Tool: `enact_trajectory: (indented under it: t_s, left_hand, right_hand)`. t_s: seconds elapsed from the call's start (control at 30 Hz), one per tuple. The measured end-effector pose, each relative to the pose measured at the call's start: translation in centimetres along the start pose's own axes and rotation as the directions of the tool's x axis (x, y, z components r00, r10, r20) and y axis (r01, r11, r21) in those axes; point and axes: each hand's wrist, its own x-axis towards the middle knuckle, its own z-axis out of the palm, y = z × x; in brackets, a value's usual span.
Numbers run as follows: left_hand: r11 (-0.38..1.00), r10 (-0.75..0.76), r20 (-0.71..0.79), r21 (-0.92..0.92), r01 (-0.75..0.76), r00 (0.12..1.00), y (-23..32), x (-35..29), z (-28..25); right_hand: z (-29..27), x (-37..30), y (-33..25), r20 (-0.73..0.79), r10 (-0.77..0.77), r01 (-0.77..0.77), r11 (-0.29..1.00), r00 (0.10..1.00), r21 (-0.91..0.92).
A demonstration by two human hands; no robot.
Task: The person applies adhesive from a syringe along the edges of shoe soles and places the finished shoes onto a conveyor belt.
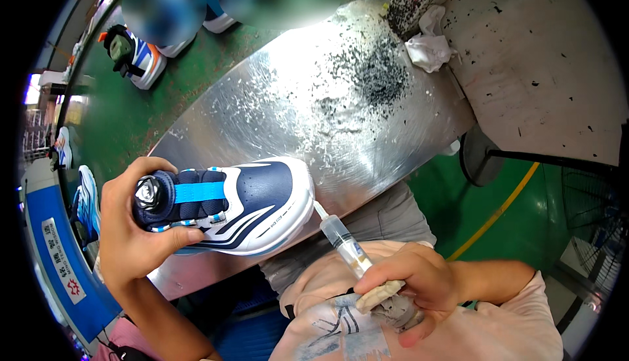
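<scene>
A white and navy sneaker (265, 187) with a bright blue strap lies sideways above the near edge of the metal table, its toe pointing right. My left hand (134, 230) grips it around the heel and collar, thumb on the near side, fingers behind. In my right hand (419, 282) is a clear plastic syringe (347, 246), held by its rear end. Its thin nozzle reaches up to the sole edge at the toe and seems to touch it. Around the syringe's rear, under my fingers, sits a greyish wad of cloth or similar material (393, 308).
The shiny metal table (275, 112) carries black specks and scraps, densest at the far right. A crumpled white tissue (429, 50) lies beside a stained machine panel (537, 66). More sneakers (141, 59) stand on the green surface at the far left. A blue sign board (49, 223) is at left.
</scene>
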Motion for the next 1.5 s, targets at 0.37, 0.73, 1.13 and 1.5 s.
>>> enact_trajectory:
  t_s: [0.37, 0.73, 1.13, 1.5]
  left_hand:
    - [0.628, -0.293, -0.493, -0.745, -0.224, 0.819, -10.6, -1.4, -5.9]
    - [0.736, -0.593, -0.741, -0.338, 0.587, 0.317, -19.0, 12.5, -7.1]
    - [0.523, -0.629, -0.75, -0.603, 0.603, -0.205, -36.1, -10.6, -17.1]
    - [0.427, -0.325, -0.826, 0.307, 0.85, 0.462, -24.5, -8.4, -16.9]
  right_hand:
    - [-5.3, 5.3, 3.7, -0.182, -0.174, 0.035, 0.81, 0.968, -0.585]
    - [-6.2, 3.3, 8.3, -0.003, -0.192, 0.105, 0.551, 0.981, -0.828]
    - [-6.9, 3.4, 7.6, 0.025, -0.18, 0.146, 0.7, 0.983, -0.699]
    - [-8.6, 2.8, 9.5, -0.007, -0.036, 0.024, 0.805, 0.999, -0.593]
